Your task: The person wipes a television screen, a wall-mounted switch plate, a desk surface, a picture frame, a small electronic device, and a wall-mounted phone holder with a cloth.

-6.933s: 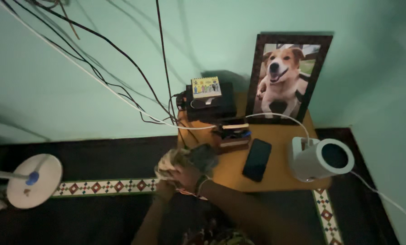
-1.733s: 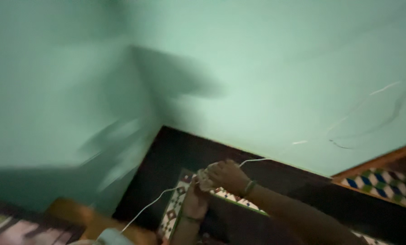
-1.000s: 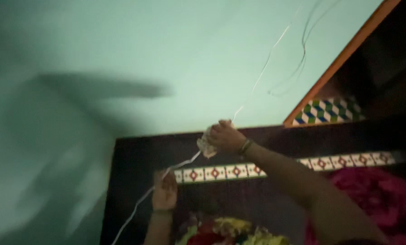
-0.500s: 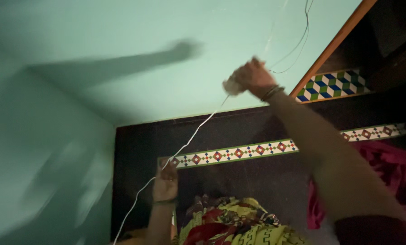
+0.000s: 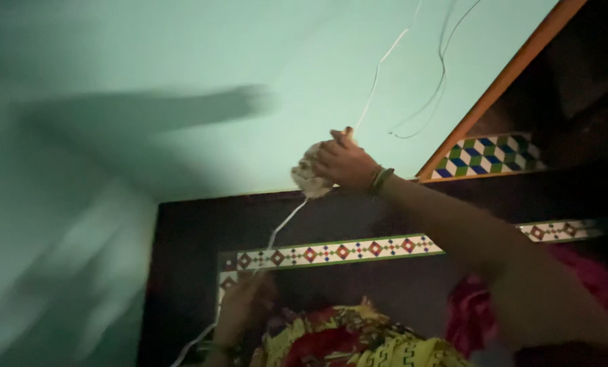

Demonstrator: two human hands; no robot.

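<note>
Nearest us, our left hand [image 5: 242, 306] is closed loosely round the thin white cord [image 5: 283, 223] (blurred, so the grip is hard to judge). The cord runs taut upward to our right hand [image 5: 341, 163], clamped on a crumpled pale cloth [image 5: 307, 178] wrapped about it. Beyond lie a patterned tile strip [image 5: 338, 251] and the smooth green wall [image 5: 181, 68].

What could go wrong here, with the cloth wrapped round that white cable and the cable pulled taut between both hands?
1. The right hand pinches a crumpled cloth round the white cable, which runs taut to the left hand; a hard pull might strain whatever it plugs into above, out of view.
2. A dark wire hangs loose close by on the green wall; the cloth could snag it.
3. The picture is dim and blurred, so grip may be misjudged.
</note>
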